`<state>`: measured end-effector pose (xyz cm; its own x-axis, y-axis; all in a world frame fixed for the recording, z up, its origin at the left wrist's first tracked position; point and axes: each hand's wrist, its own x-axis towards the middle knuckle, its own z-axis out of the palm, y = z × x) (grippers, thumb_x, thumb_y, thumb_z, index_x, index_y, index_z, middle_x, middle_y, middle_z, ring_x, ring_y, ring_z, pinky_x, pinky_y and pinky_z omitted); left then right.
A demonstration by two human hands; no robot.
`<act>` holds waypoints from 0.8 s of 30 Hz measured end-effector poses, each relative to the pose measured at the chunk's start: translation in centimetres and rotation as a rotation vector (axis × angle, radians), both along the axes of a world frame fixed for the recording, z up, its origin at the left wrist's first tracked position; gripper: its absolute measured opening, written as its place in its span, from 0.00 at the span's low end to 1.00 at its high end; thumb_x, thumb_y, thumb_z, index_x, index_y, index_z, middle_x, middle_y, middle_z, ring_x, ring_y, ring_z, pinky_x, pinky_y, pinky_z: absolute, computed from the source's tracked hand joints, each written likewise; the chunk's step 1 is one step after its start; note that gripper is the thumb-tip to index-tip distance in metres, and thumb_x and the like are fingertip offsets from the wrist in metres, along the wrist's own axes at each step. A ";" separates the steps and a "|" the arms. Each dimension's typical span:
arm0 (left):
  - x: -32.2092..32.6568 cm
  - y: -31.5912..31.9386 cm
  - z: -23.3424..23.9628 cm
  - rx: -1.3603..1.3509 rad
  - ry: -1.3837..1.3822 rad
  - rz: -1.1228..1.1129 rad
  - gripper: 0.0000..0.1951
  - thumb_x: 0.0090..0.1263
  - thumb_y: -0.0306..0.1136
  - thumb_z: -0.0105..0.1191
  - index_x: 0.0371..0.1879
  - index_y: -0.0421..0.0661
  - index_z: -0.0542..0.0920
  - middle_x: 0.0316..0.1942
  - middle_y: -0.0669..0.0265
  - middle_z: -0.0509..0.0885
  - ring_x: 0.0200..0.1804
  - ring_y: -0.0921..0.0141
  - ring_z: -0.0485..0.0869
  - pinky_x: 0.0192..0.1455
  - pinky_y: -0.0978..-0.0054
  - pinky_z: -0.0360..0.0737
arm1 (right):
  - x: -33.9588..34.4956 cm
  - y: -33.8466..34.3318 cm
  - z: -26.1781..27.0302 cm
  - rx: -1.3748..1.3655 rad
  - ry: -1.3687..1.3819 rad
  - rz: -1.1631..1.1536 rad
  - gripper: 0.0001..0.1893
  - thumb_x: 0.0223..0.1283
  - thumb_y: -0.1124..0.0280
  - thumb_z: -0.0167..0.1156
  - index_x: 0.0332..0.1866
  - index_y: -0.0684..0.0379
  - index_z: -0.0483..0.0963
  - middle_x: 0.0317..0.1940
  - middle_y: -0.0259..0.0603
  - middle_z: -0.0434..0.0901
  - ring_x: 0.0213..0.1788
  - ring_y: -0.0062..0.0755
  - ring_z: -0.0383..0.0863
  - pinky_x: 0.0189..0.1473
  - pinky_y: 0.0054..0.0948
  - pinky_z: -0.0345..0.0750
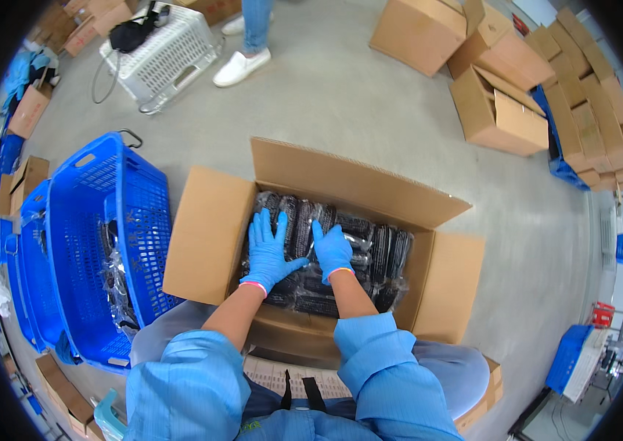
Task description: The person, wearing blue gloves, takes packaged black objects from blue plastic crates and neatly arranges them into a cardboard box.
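An open cardboard box stands before me with its flaps folded out. Rows of black items in clear plastic bags fill it, some upright and others lying flat; what the items are is unclear. My left hand, in a blue glove, lies spread over the bags on the left side. Close beside it, my right hand, also gloved, touches the bags in the middle with its index finger stretched out and the others curled. Whether those curled fingers grip a bag is hidden.
At my left stands a blue plastic basket holding more bagged items. Farther off, a person's shoe is near an upturned white crate. Cardboard cartons stand at the far right, near a loaded blue pallet.
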<state>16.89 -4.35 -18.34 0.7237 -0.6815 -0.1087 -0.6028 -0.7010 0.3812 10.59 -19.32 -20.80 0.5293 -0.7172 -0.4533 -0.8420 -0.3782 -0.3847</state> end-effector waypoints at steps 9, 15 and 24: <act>9.5 4.1 19.1 0.016 0.455 -0.338 0.26 0.65 0.52 0.52 0.57 0.48 0.77 0.55 0.55 0.80 0.54 0.55 0.80 0.61 0.64 0.73 | -0.3 1.3 1.5 0.099 -0.198 -0.133 0.40 0.58 0.40 0.56 0.51 0.77 0.70 0.52 0.69 0.75 0.55 0.62 0.75 0.58 0.44 0.70; 13.3 30.9 28.1 -1.141 0.386 0.447 0.17 0.72 0.35 0.51 0.57 0.40 0.77 0.53 0.63 0.82 0.55 0.73 0.78 0.60 0.75 0.73 | -1.2 -2.9 -4.1 0.188 -0.494 -0.271 0.42 0.52 0.45 0.65 0.63 0.69 0.65 0.57 0.55 0.74 0.55 0.52 0.76 0.51 0.51 0.77; 6.9 52.4 7.0 0.185 0.320 0.887 0.19 0.62 0.47 0.51 0.40 0.46 0.84 0.41 0.52 0.84 0.46 0.55 0.83 0.50 0.60 0.78 | -0.9 0.3 2.1 0.429 -0.132 -0.295 0.35 0.63 0.44 0.54 0.62 0.65 0.61 0.46 0.53 0.75 0.29 0.40 0.79 0.24 0.39 0.79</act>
<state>23.76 48.09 -11.32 0.8849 0.1476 -0.4418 0.2892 -0.9175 0.2729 9.67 -19.01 -18.69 0.4057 -0.6089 -0.6817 -0.8226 0.0819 -0.5627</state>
